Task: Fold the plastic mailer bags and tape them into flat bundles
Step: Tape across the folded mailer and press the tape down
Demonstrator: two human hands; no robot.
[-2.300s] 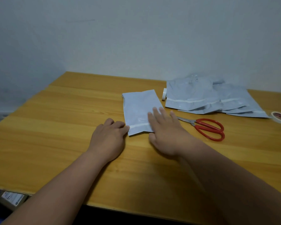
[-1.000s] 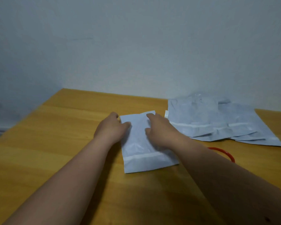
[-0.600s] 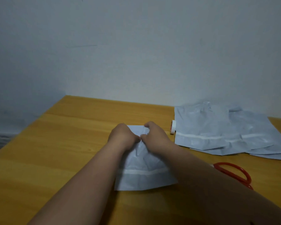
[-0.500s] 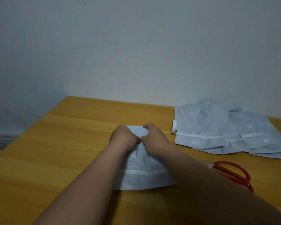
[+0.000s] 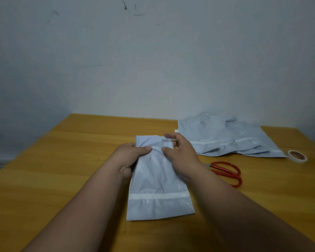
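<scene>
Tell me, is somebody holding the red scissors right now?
No, the red scissors lie on the table while the left hand and right hand grip the mailer bag.

Your wooden table (image 5: pixel 53 179) carries a grey mailer bag (image 5: pixel 158 188) in the middle, a heap of more mailer bags (image 5: pixel 225 137) at the far right, red-handled scissors (image 5: pixel 227 172) in front of that heap, and a tape roll (image 5: pixel 297 156) near the right edge.
</scene>
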